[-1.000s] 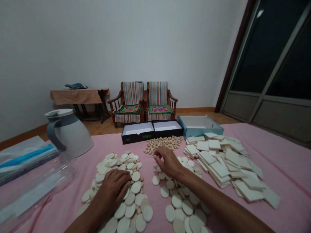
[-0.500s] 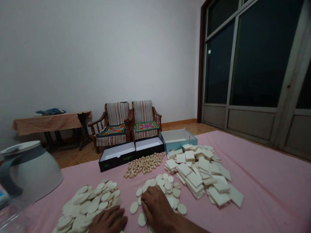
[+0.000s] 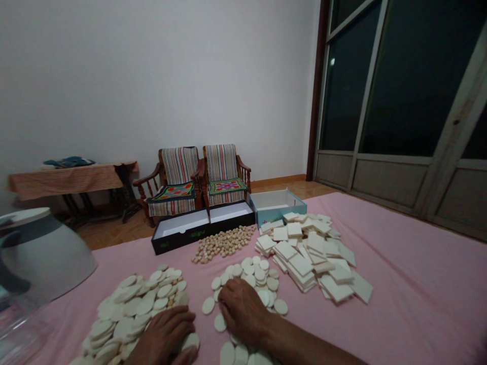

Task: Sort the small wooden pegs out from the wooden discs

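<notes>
Noting the left hand (image 3: 163,337) lying open on the near edge of a disc pile (image 3: 129,309), wrist cut off by the frame. The right hand (image 3: 241,312) sits palm-down, fingers curled against a second pile (image 3: 247,276); whether it grips a disc is hidden. Square tiles (image 3: 304,258) lie beyond it, rightward; small beads (image 3: 222,243) lie ahead.

Dim, flat indoor light greys the white wall (image 3: 152,76); a small glare spot (image 3: 332,61) marks the dark window glass (image 3: 414,76) at upper right. Wide-angle distortion leans the window frame (image 3: 452,121) at the right edge, and soft shadows gather under my left hand (image 3: 163,337) and right hand (image 3: 241,312) at bottom.
</notes>
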### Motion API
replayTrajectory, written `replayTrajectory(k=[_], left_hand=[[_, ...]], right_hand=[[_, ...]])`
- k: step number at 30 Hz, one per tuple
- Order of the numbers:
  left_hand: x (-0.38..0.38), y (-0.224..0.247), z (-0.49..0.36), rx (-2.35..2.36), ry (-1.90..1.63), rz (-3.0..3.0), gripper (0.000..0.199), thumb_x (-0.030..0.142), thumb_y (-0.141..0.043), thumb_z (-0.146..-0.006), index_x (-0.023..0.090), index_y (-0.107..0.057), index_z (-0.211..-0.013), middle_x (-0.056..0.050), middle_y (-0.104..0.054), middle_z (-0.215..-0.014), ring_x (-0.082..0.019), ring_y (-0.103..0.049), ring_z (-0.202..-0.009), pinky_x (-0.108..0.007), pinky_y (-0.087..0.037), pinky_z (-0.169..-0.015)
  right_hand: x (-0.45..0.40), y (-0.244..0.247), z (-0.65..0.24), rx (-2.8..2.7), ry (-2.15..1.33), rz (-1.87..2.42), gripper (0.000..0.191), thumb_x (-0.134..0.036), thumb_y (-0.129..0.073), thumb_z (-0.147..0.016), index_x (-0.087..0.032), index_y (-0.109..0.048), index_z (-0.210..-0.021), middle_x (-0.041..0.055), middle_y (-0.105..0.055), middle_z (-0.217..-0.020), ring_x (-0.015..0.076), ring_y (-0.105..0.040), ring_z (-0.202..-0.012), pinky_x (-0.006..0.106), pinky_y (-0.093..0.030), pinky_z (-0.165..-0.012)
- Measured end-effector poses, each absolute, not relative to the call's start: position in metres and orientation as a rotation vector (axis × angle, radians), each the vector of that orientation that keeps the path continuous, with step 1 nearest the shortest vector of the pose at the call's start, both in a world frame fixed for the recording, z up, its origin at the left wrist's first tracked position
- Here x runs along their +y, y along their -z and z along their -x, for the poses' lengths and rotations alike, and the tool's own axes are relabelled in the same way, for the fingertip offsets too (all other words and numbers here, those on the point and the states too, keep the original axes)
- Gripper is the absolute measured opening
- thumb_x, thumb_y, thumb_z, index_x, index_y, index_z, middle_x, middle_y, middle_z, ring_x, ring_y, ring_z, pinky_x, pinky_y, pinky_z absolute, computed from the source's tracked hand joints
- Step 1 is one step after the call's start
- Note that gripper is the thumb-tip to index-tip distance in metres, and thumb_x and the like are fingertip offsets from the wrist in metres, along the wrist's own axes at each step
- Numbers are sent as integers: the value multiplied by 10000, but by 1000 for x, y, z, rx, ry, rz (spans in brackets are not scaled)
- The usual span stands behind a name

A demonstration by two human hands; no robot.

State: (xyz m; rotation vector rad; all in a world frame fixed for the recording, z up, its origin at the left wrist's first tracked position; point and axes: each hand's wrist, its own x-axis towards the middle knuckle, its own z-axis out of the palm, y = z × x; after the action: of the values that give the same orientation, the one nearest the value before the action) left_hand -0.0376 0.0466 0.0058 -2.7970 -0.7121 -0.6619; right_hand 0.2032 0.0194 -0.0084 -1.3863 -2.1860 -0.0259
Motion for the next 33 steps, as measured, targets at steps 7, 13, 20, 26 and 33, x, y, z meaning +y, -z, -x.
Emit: replayTrajectory(k=[7, 13, 20, 26, 33], left_hand=[[49, -9, 37, -723, 644, 2839, 213, 395, -624, -852, 278, -685, -1020, -43, -724, -1067, -235, -656, -1024, -325, -536, -885], [45, -8, 34, -754, 662, 2875, 264, 458, -613, -856, 284, -671, -1047, -48, -716, -1070, -243, -635, -1023, -357, -497, -904], [42, -10, 35, -770, 654, 2874, 338, 505, -652, -808, 274, -673, -1054, -63, -706, -1082, -255, -612, -1050, -405, -411, -984], [45, -11, 38, -751, 649, 2874, 336, 484, -665, -802, 282, -660, -1071, -51, -704, -1096, -253, -614, -1054, -403, -408, -989], [50, -12, 43, -674, 510, 2929, 370, 438, -649, -833, 312, -634, -1181, -43, -684, -1170, -240, -615, -1079, -361, -449, -977]], right_hand=[[18, 7, -205, -2214, 66, 1374, 111, -146, -494, -874, -173, -599, -898, 66, -624, -903, 193, -531, -857, 301, -416, -788], [19, 8, -205, -2212, 78, 1377, 112, -139, -500, -870, -168, -606, -893, 73, -624, -907, 199, -525, -853, 308, -404, -770], [18, 7, -205, -2225, 55, 1378, 108, -151, -496, -880, -174, -600, -896, 69, -618, -906, 199, -521, -864, 311, -402, -786], [19, 8, -206, -2224, 34, 1369, 103, -152, -495, -884, -172, -595, -897, 75, -613, -907, 201, -508, -862, 312, -397, -766], [20, 10, -206, -2246, 74, 1371, 126, -165, -467, -906, -173, -592, -887, 65, -618, -903, 194, -509, -862, 307, -396, -791]])
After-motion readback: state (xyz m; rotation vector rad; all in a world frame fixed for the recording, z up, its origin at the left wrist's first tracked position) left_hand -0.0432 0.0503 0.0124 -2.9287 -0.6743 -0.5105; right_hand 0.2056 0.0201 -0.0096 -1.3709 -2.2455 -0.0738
